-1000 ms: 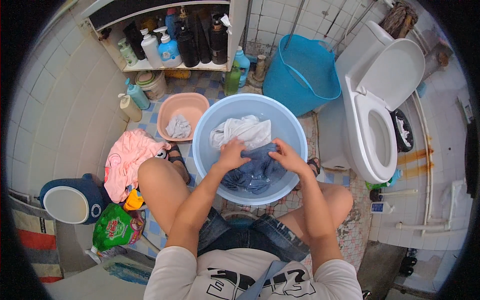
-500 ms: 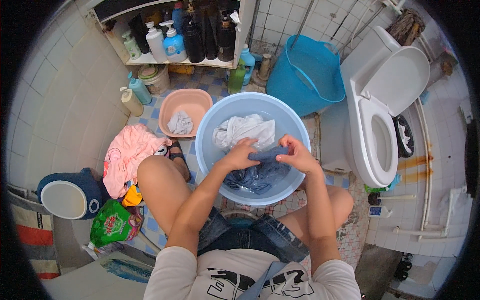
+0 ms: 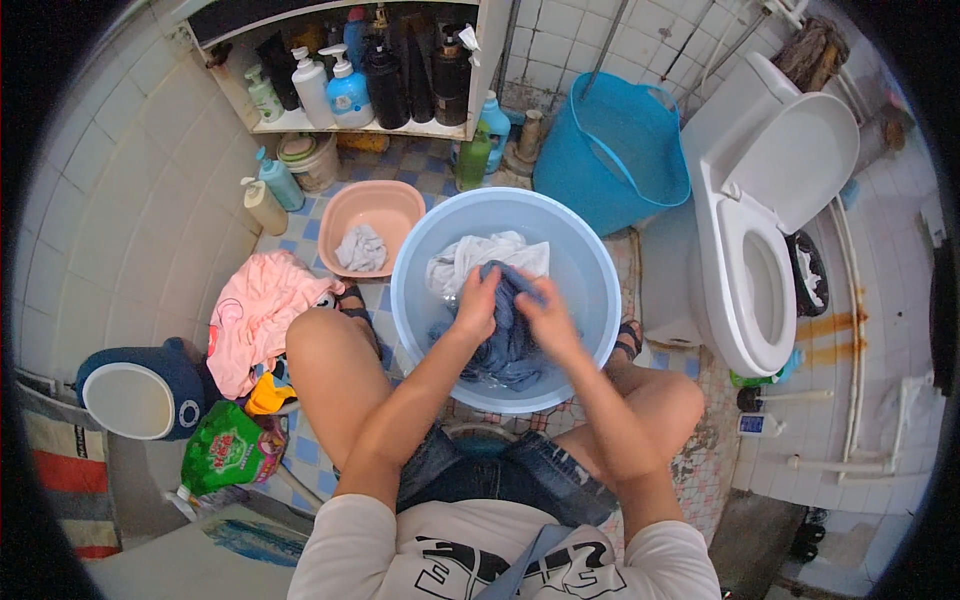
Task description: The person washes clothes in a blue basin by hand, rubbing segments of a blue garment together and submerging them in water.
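Note:
A dark blue garment [image 3: 507,350] is bunched up in a large light blue basin [image 3: 412,330] of water. My left hand [image 3: 477,308] is closed on one side of its raised upper part. On the other side my right hand [image 3: 548,315], a little blurred by motion, grips the same cloth close to the left. The garment's lower part lies wet in the water. Behind my hands, a white cloth [image 3: 470,256] rests crumpled in the basin, partly covered by the blue fabric and my fingers.
A pink basin [image 3: 335,210] with a small white cloth [image 3: 361,248] stands at the far left. Pink clothes [image 3: 262,305] and a green detergent bag [image 3: 228,447] lie on the left. Behind stand a blue tub [image 3: 570,160] and a shelf of bottles [image 3: 348,92]; a toilet [image 3: 735,270] is at right.
Both hands have drawn closer together, the right moving leftward. The blue garment, stretched sideways between them before, now hangs gathered and upright, with its upper part over the white cloth.

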Motion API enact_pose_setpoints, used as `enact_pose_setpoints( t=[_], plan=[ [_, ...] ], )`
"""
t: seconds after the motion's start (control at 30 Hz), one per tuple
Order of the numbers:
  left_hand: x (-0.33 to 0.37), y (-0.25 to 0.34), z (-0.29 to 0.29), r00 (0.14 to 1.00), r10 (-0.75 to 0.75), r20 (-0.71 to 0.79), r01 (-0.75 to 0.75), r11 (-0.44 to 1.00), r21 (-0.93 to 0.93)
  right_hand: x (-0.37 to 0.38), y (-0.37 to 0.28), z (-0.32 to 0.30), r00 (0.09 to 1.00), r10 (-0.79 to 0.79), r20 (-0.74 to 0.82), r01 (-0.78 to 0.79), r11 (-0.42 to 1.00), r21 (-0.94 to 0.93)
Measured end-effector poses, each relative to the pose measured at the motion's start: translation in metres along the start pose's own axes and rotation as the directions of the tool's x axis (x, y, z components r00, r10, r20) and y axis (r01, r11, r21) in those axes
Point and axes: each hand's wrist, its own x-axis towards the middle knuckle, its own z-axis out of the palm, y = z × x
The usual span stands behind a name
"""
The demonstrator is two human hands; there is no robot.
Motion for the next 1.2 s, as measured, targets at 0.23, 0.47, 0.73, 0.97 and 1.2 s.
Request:
enact_pose_setpoints(
  t=[0.23,0.47,0.73,0.97,1.2],
  plan=[
    [-0.028,-0.038,0.030,0.996,0.011,0.086,-0.052,0.872,0.487,0.023,0.035,-0.004,0.953,0.000,-0.302,0.050,0.986,0.159],
    [-0.009,0.010,0.021,0.998,0.068,-0.018,-0.063,0.981,0.184,-0.014,0.027,0.041,1.000,-0.017,-0.008,0.018,0.989,0.146],
    [-0.037,-0.030,0.037,0.987,0.110,0.120,-0.163,0.664,0.730,0.011,0.048,0.001,0.955,0.189,-0.229,-0.160,0.977,0.141],
    [-0.014,-0.016,0.017,0.999,0.017,-0.051,-0.013,0.997,0.079,-0.006,0.030,0.038,0.980,-0.150,-0.131,0.153,0.988,0.010],
    [-0.025,-0.033,0.020,0.987,0.105,-0.118,-0.015,0.806,0.591,0.011,0.044,0.014,0.991,-0.003,-0.134,0.001,1.000,-0.020]
  ],
)
